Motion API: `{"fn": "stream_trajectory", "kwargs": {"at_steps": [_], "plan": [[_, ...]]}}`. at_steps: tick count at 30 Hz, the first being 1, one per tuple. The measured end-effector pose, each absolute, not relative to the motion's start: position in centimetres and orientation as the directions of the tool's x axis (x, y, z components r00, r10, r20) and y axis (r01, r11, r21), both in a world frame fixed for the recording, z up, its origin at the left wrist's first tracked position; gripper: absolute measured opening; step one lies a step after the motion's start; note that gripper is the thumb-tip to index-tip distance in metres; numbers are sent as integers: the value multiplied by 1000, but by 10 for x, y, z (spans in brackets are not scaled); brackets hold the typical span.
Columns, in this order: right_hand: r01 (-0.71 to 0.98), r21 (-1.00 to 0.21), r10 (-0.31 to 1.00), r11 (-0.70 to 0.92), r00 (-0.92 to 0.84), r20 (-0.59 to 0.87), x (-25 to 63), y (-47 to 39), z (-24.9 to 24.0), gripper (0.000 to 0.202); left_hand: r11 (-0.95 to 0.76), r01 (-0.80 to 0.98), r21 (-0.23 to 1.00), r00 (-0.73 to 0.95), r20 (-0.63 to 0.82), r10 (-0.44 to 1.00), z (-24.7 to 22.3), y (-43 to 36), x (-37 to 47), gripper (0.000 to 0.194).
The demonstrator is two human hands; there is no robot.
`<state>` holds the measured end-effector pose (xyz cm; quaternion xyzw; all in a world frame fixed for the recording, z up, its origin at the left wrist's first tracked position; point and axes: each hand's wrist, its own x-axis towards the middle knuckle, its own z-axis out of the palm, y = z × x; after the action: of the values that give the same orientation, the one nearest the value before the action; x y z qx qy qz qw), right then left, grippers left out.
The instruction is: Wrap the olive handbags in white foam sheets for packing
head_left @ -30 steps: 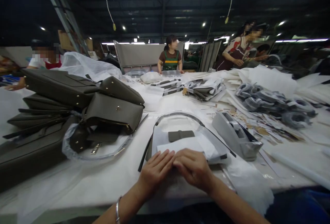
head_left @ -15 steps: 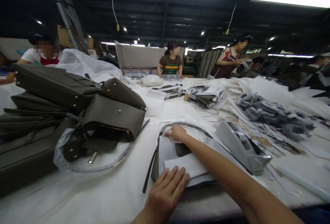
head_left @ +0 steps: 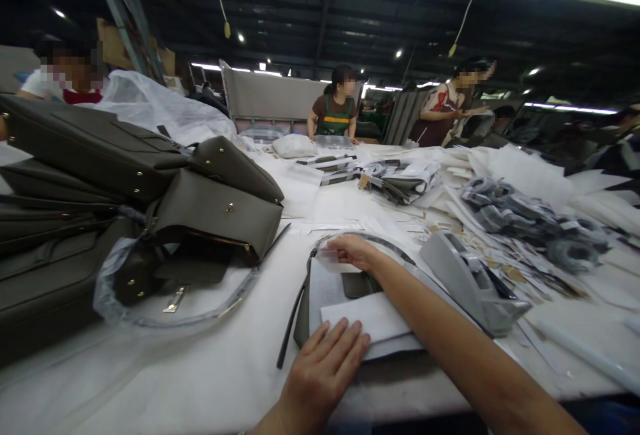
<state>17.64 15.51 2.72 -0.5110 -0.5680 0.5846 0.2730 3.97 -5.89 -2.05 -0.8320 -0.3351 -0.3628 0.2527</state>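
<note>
My left hand point(head_left: 325, 371) lies with its fingers stretched flat on a folded white sheet point(head_left: 370, 318). That sheet rests on an olive-grey handbag point(head_left: 301, 321), which is partly wrapped in pale paper. At the bag's far side, my right hand point(head_left: 354, 251) is closed with bent fingers beside the plastic-wrapped handle point(head_left: 390, 245). A blurred, translucent patch shows at its fingertips; what they grip cannot be made out. A thin dark strap point(head_left: 293, 321) hangs along the bag's left side. A grey tape dispenser point(head_left: 465, 285) stands just right of the bag.
Several olive-grey handbags point(head_left: 215, 211) are piled at the left, one with a plastic-wrapped handle point(head_left: 113, 288). Wrapped coils point(head_left: 530, 218) and paper scraps lie at the right. Farther back are wrapped parts point(head_left: 400, 181) and a co-worker point(head_left: 336, 111) across the table.
My right hand has lifted slightly from the handle and its fingers have curled in. My left hand stays flat on the sheet. The camera view has tilted down a little.
</note>
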Motion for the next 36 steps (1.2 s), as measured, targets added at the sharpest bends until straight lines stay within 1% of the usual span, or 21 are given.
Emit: {"fn": "stream_trajectory", "kwargs": {"at_steps": [2, 4, 8, 11, 17, 22, 24, 26, 28, 30, 33, 36], "plan": [[175, -957, 889, -231, -362, -280, 178, 147, 35, 20, -648, 741, -176, 512, 773, 375, -19, -59, 40, 40], [97, -968, 889, -230, -383, -250, 179, 138, 41, 26, -649, 740, -177, 516, 768, 379, -18, -59, 40, 40], [-19, -989, 915, -148, -382, -130, 180, 119, 47, 39, -652, 743, -151, 503, 769, 394, -17, -60, 41, 39], [-56, -995, 930, -82, -363, -56, 178, 113, 48, 45, -654, 748, -117, 479, 777, 408, -18, -60, 42, 37], [-88, -996, 939, -18, -344, 13, 166, 126, 53, 48, -664, 738, -122, 498, 762, 413, -18, -61, 43, 37], [-56, -998, 925, 41, -376, 59, 163, 121, 61, 39, -649, 753, -109, 484, 760, 434, -18, -61, 45, 38], [-14, -994, 909, 104, -404, 101, 167, 107, 66, 32, -647, 754, -113, 493, 749, 442, -18, -62, 45, 38], [93, -971, 885, 221, -437, 159, 175, 87, 70, 25, -648, 753, -113, 500, 739, 452, -17, -62, 44, 38], [220, -911, 858, 348, -467, 215, 183, 64, 70, 21, -648, 754, -103, 499, 732, 464, -16, -62, 43, 37], [299, -848, 834, 439, -487, 260, 192, 43, 67, 18, -657, 749, -91, 497, 733, 465, -15, -61, 43, 36], [336, -780, 781, 528, -554, 289, 200, 16, 56, 17, -686, 725, -72, 490, 752, 440, -14, -59, 44, 32], [280, -763, 703, 583, -645, 300, 204, -2, 46, 24, -708, 706, 13, 453, 760, 466, -16, -59, 45, 27]]}}
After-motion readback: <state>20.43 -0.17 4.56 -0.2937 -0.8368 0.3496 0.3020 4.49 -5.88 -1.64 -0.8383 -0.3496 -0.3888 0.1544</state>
